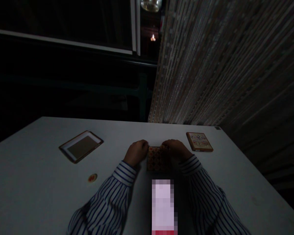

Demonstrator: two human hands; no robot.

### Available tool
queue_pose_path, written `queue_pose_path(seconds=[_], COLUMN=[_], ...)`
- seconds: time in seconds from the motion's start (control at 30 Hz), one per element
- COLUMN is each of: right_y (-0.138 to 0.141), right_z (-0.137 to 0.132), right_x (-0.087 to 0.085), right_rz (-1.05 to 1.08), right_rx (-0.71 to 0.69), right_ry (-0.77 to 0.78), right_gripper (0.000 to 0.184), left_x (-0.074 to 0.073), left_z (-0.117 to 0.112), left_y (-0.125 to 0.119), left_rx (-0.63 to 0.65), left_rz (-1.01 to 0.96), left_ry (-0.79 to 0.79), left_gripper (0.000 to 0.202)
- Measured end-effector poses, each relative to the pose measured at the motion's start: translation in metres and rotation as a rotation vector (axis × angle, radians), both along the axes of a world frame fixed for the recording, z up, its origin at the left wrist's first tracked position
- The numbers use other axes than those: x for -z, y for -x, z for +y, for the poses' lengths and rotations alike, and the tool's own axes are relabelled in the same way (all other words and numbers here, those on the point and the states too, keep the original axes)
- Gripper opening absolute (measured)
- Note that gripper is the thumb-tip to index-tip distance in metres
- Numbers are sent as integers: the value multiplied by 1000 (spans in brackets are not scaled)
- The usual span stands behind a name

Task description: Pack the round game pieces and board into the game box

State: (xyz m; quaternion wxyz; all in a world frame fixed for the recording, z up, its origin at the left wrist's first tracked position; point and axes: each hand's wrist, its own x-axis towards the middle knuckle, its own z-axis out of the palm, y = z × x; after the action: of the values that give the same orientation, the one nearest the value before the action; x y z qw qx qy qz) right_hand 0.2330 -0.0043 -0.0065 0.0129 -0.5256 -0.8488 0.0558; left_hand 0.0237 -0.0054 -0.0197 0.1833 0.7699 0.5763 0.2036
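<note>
Between the left hand [136,152] and the right hand [178,149], a close-packed block of small round tan pieces with reddish marks [156,160]

On a white tabletop [46,202], the block lies near the middle, its pieces set in rows; the marks on them are too dark to read. Both hands reach from white cuffs striped in blue [125,172]. The left one has its fingers curled at the block's far left corner, thumb and fingertips drawn close together; whether they pinch a piece is unclear. The right one bends over the far right corner, fingertips at the pieces, its grip hidden by the hand itself and the shadow, so no hold can be confirmed.

A flat square box with a brown edge and a pale printed top [199,141] lies beyond the right hand. Its top bears large dark characters with smaller print below, too dim to make out. A loose round tan disc with a red character [92,178] lies left of the left sleeve, also not legible. Farther back is a shallow rectangular tray with a tan rim and white inner border [82,147].

A pixelated pale lilac patch [163,205] hides the table just in front of the block. Behind the table hangs a silvery string curtain [198,65], beside a white window frame [134,26].
</note>
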Motion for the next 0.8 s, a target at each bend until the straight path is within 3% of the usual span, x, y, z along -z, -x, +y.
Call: queue_pose_path(seconds=[0.37,0.8], right_y=[0,4], right_z=[2,-1], right_x=[6,-3], right_rz=[-50,-87], right_rx=[-7,-4], right_ry=[19,73], right_gripper=[29,30], left_x=[-1,0], left_z=[0,-1], left_y=[1,1], left_rx=[-2,13], left_rz=[8,-9], left_ry=[30,41], left_gripper=[30,30])
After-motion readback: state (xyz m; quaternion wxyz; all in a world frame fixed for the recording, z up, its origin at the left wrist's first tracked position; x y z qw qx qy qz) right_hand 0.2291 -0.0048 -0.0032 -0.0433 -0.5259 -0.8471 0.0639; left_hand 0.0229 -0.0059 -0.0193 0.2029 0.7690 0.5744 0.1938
